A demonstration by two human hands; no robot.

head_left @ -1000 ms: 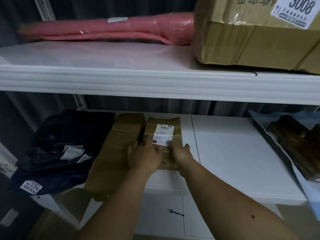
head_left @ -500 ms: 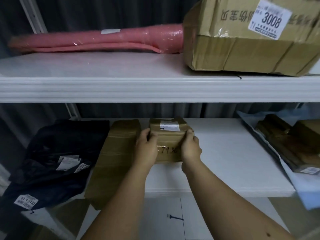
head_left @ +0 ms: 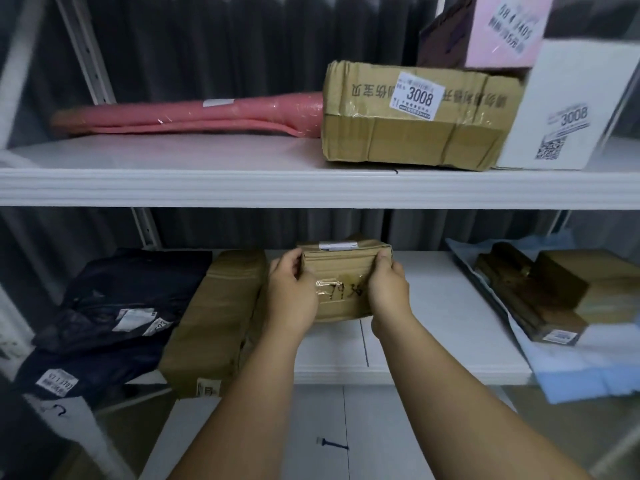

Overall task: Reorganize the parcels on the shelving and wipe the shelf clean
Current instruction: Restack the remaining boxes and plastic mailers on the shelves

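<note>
A small brown taped parcel with a white label on top is tipped up over the lower white shelf. My left hand grips its left side and my right hand grips its right side, fingers curled over the top corners. A long flat cardboard parcel lies just left of it. Dark plastic mailer bags with white labels lie further left. On the upper shelf sit a pink wrapped roll and a brown carton labelled 3008.
A white box and a pink box stand at the upper right. Brown parcels on a blue mailer fill the lower shelf's right end. White shelf uprights rise at the left. Bare shelf surface lies between the held parcel and the right-hand pile.
The small parcel lay flat with its label facing up; both hands have tipped it up on edge and lifted it slightly. The view has tilted upward, showing more of the upper shelf.
</note>
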